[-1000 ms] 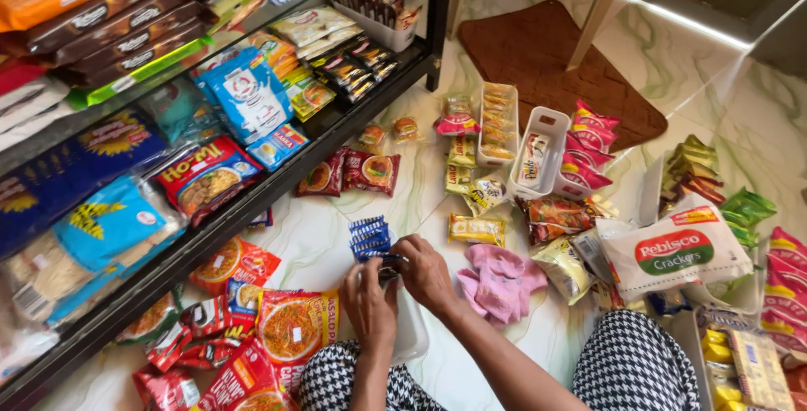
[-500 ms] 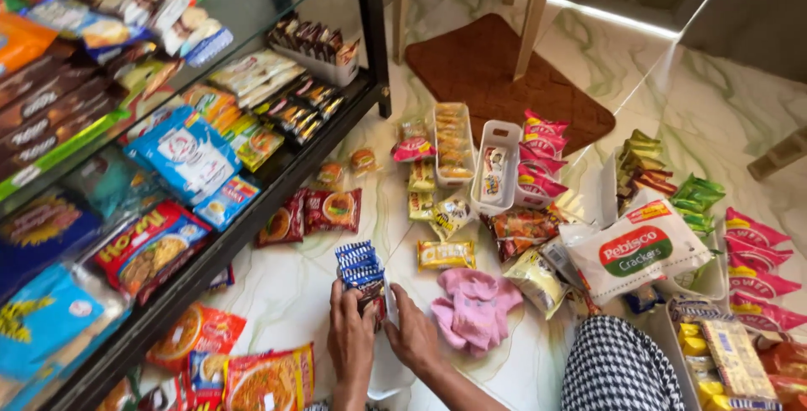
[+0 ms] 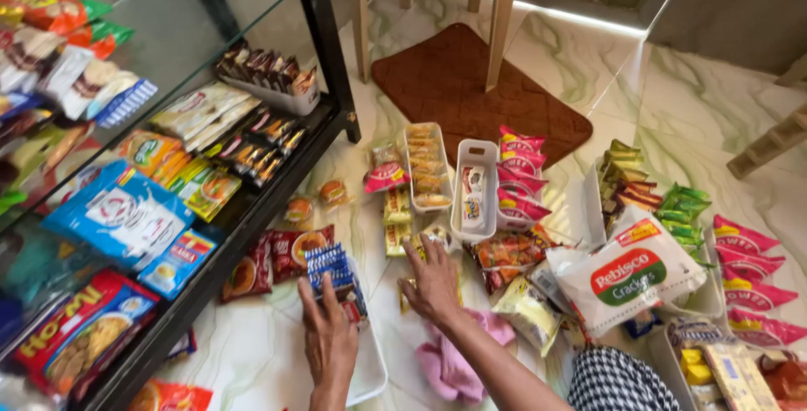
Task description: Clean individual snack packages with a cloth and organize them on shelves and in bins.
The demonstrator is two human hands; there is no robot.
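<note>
Marble floor, pale with green veins, carries nearly everything; a brown mat lies at the far side under wooden chair legs. At the left, a black shelf with glass tiers holds packed snacks: noodle bags, blue biscuit packs, a tray of dark bars.

Just right of the shelf, the left hand lies flat, fingers spread and gripping nothing, touching a stack of blue packs that stands in a white tray on the floor. The step in hand looks like settling that stack in the tray; a next move would call for keeping the packs upright and squared so they do not topple.

Further right, the right hand rests open, palm down, on small yellow packets, holding nothing. A pink cloth lies beneath its forearm. Beyond stand two white bins of sweets, pink bags, green sachets and a large cracker bag.
</note>
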